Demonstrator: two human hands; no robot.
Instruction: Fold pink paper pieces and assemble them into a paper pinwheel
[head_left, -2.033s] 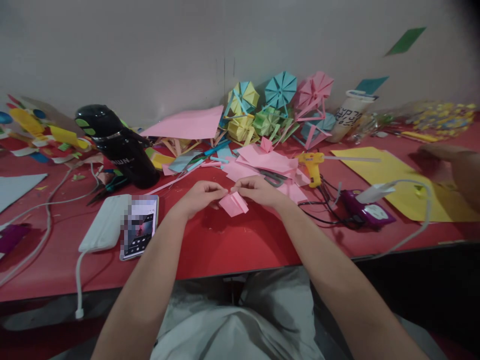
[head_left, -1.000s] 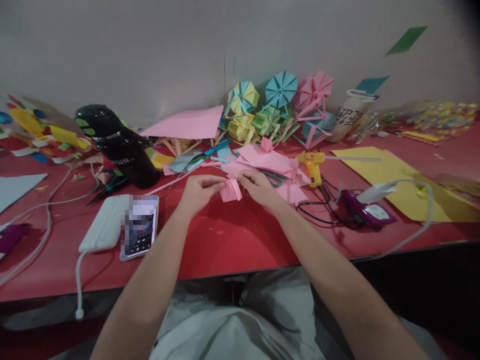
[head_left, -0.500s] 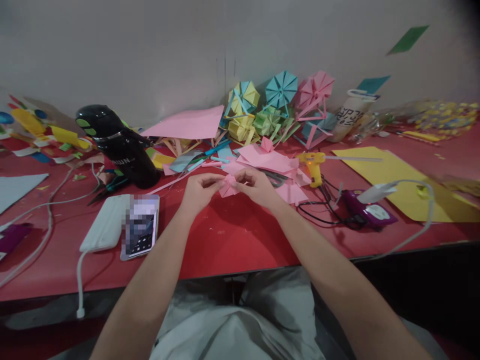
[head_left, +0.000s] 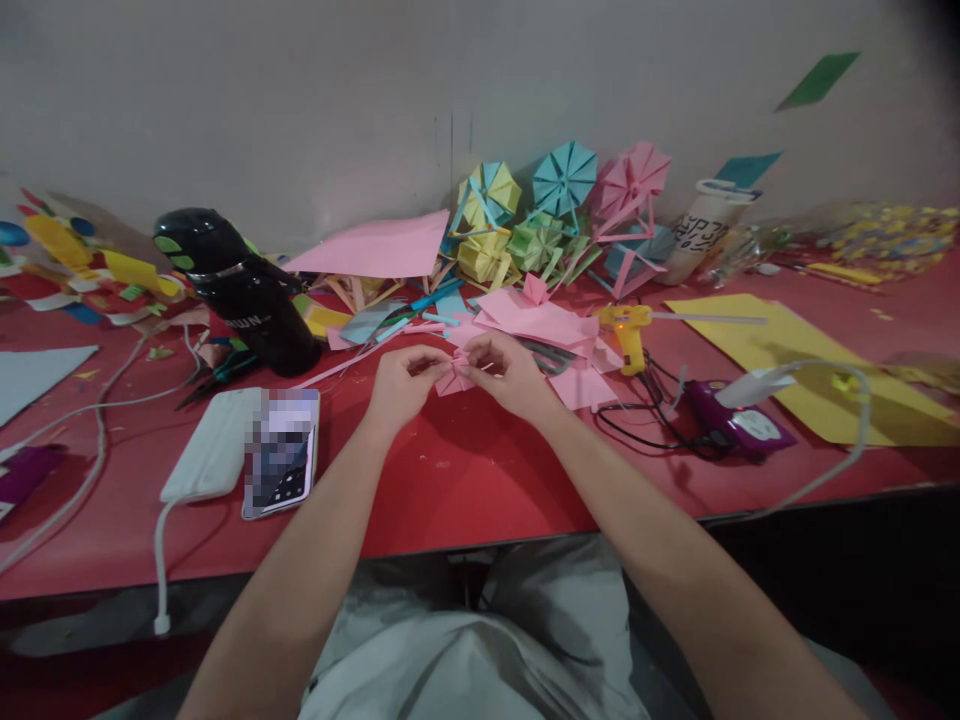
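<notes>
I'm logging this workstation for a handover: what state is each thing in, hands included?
Held pink paper: folded, between both hands
Left hand: pinching it
Right hand: pinching it
Phone: screen lit
Black bottle: lid on, standing
Glue gun: orange light showing, glue stick protruding
Purple power block: white adapter plugged in
Yellow sheet: lying flat

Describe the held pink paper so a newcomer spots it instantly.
Start at the red table, then find the left hand and right hand, close together mid-picture. Between them sits the paper, small, pink and creased. Unlike the pink sheets beyond, it is pinched by both hands.
</notes>
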